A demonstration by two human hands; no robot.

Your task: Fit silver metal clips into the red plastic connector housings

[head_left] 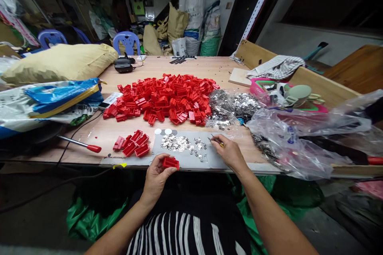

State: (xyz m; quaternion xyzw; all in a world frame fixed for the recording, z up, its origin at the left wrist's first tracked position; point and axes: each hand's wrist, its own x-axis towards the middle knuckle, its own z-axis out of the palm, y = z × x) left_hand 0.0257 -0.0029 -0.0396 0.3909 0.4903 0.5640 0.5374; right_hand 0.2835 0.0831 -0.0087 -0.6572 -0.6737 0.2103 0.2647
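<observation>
Red casing (171, 163) held in left hand (155, 173) at near edge of table (206, 67); thin tool (211, 139), perhaps tweezers, pinched in right hand (229, 152). Casing could be dropped if grip slackens, metal pieces (176, 143) scattered if brushed.

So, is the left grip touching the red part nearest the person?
Touching. The head view shows the left grip holding the red part directly, with no gap where they meet.
</observation>
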